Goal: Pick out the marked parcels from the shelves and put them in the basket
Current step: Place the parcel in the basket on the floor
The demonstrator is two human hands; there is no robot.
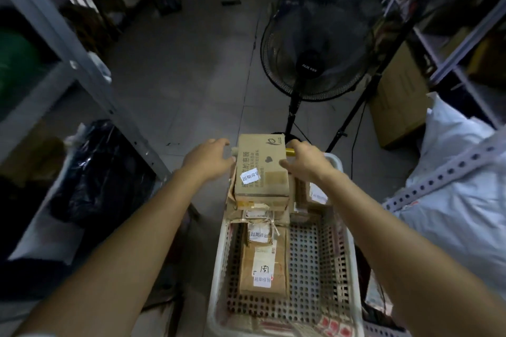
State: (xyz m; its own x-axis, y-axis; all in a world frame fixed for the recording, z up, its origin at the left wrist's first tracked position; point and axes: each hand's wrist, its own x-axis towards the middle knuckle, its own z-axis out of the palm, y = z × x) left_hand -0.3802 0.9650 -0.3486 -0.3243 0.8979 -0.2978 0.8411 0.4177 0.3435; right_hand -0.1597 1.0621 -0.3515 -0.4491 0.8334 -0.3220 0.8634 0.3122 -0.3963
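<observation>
On the head view, my left grip and right grip clasp a cardboard parcel from either side, fingers curled over its far corners and thumbs against it. The parcel bears a white sticker and is over the stacked parcels at the far end of the white basket; I cannot tell whether it rests on them. A flat brown parcel lies along the basket's left side. A black fan stands on the floor beyond the far edge.
</observation>
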